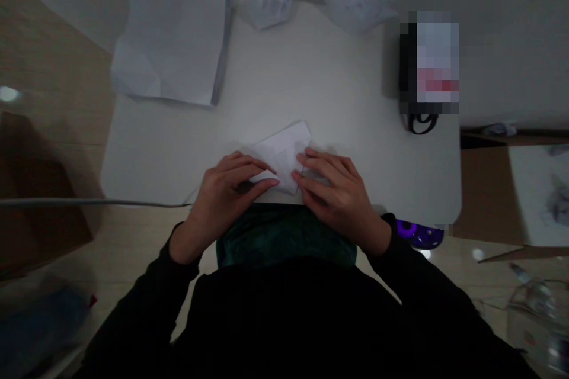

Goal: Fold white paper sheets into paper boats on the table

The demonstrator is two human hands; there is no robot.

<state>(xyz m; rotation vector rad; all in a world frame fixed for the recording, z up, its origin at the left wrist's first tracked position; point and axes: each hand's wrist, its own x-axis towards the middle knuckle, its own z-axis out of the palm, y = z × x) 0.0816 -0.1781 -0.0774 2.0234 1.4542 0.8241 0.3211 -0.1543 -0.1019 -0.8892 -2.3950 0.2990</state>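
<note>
A small folded sheet of white paper point(284, 145) lies near the front edge of the white table, between my two hands. My left hand point(231, 180) pinches a raised flap at its left side between thumb and fingers. On the other side, the fingertips of my right hand point(335, 183) press down on the paper's right edge, with the fingers bent and slightly apart. My right thumb is mostly hidden under the hand. Several creases and layers show on the paper's face.
A stack of white paper point(178, 41) sits at the table's back left. Two folded paper shapes, one point(273, 3) at the back middle and another point(358, 10) to its right, stand near the wall. A blurred-out object with a black strap point(422, 123) lies at right. An open cardboard box point(489, 189) stands beyond.
</note>
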